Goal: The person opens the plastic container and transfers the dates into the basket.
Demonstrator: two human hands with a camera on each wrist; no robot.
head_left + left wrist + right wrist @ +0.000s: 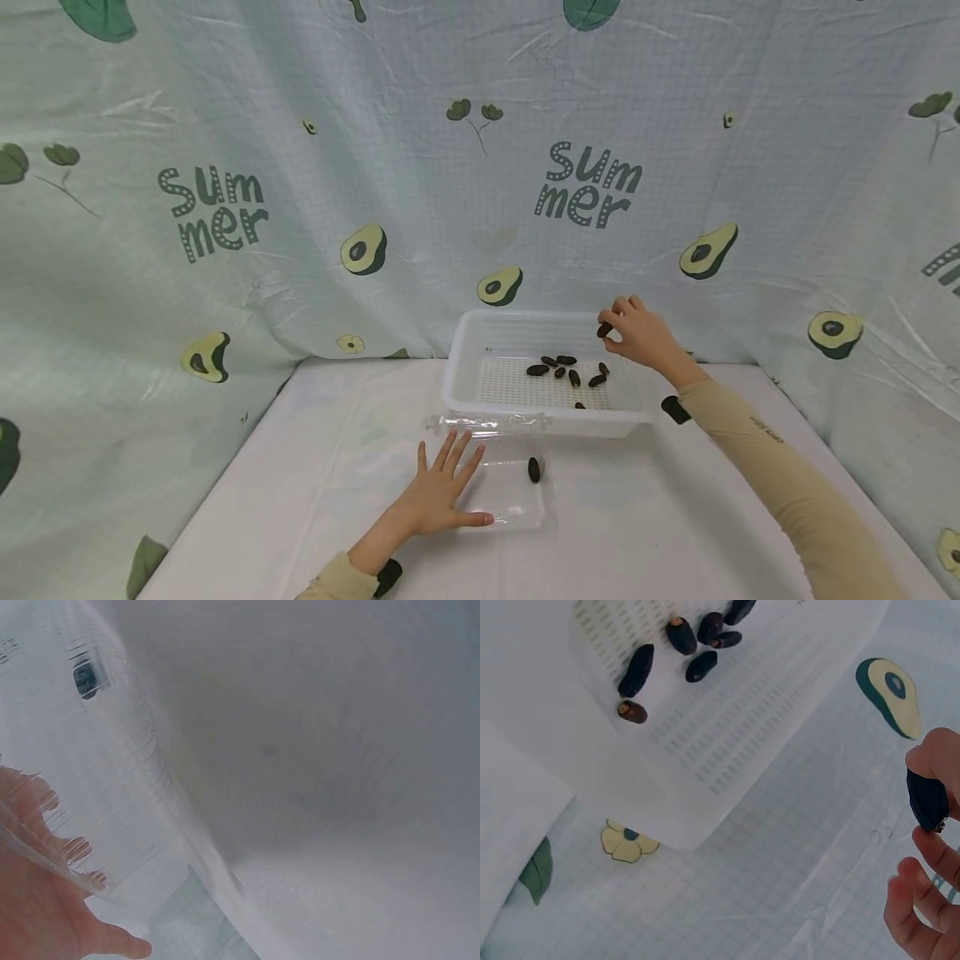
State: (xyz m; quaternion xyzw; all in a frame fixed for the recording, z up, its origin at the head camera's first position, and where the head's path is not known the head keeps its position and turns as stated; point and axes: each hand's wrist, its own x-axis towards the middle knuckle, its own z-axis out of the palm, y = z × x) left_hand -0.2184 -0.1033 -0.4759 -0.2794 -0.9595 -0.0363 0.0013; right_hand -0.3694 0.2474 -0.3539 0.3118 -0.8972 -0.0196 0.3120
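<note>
My right hand [643,335] pinches a dark, wrinkled date [926,799] between thumb and fingertips, raised above the right end of a white plastic basket [456,367]. Several more dates [574,378] lie scattered on the basket's slotted floor. In front of the basket, a clear plastic box [513,504] stands on the table with one date [534,469] at its right side. My left hand [433,497], fingers spread, is at the left side of that box. In the left wrist view, clear plastic partly covers the left hand's fingers [45,799].
A white cloth covers the table [600,533]. Behind the basket hangs a pale curtain [420,150] printed with avocados and lettering. Crinkled clear plastic [491,424], seemingly the box's lid side, lies against the basket's front wall.
</note>
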